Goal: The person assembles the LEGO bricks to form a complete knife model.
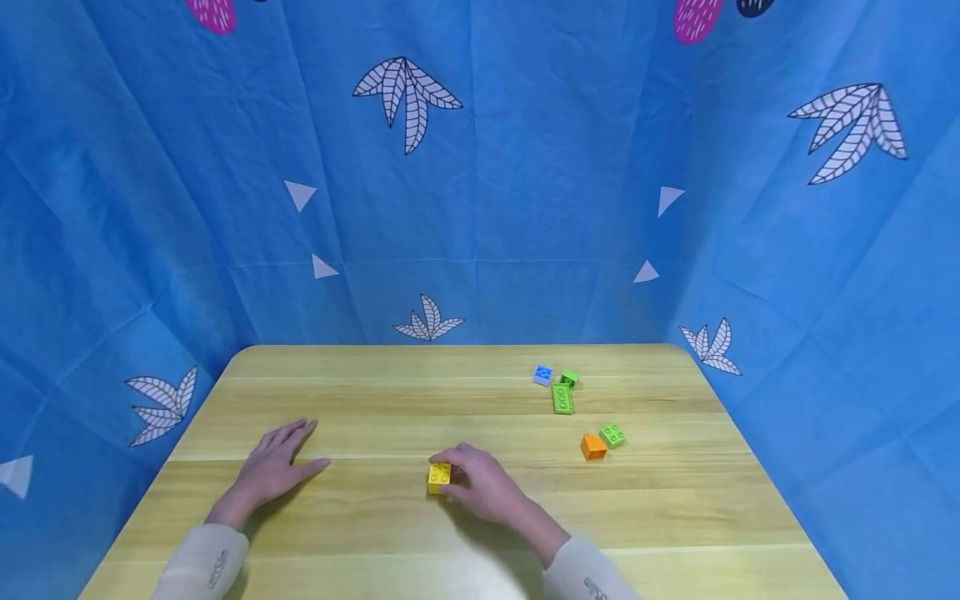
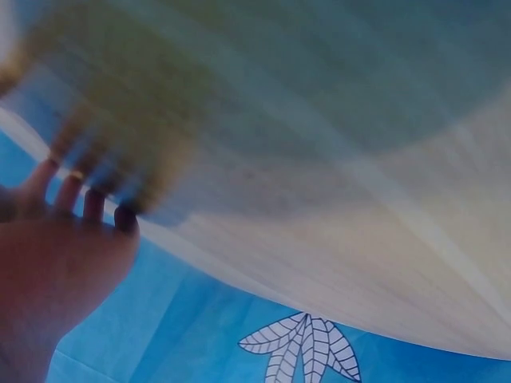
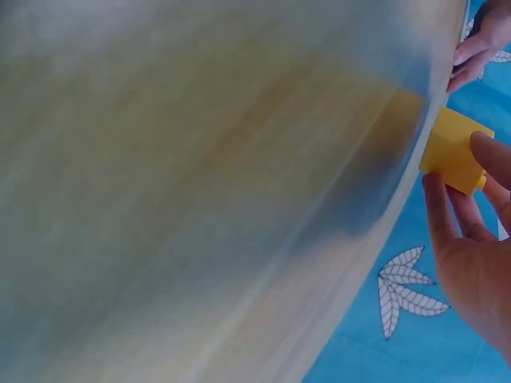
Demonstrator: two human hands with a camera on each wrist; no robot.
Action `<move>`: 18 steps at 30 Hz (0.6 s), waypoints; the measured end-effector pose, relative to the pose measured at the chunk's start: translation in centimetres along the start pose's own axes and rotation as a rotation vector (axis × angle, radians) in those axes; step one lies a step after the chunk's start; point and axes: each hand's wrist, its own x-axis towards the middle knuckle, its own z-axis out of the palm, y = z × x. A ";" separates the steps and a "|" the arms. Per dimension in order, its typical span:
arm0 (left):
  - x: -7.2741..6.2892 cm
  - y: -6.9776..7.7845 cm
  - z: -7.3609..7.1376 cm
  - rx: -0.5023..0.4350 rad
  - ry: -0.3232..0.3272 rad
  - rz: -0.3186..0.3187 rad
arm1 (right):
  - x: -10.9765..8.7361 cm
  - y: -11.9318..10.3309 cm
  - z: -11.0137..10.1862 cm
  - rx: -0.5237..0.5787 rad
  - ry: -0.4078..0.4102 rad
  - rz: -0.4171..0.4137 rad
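A yellow toy brick (image 1: 438,478) with studs on top is near the front middle of the table. My right hand (image 1: 486,485) pinches it between thumb and fingers, coming from the right. The right wrist view shows the yellow brick gripped at the fingertips, close over the table surface. Off to the left, my left hand (image 1: 273,467) rests on the table with its fingers spread and nothing in it. In the left wrist view, the left hand (image 2: 72,239) shows its fingertips at the tabletop.
On the right of the wooden table (image 1: 375,517) lie an orange brick (image 1: 594,447) and a light green brick (image 1: 612,436), side by side. Farther back are a blue brick (image 1: 542,375), a long green brick (image 1: 562,398) and a small green brick (image 1: 570,377). A blue patterned cloth (image 1: 525,208) hangs around the table.
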 end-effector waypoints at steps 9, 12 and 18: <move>0.0 0.0 0.0 -0.011 0.017 0.014 | -0.3 -0.3 0.3 0.001 -0.023 -0.033; 0.0 0.0 0.2 -0.017 0.016 0.021 | -0.4 -0.3 0.2 -0.008 -0.028 -0.026; 0.0 0.0 0.1 -0.005 0.003 0.010 | -0.4 -0.6 0.0 -0.017 -0.047 -0.022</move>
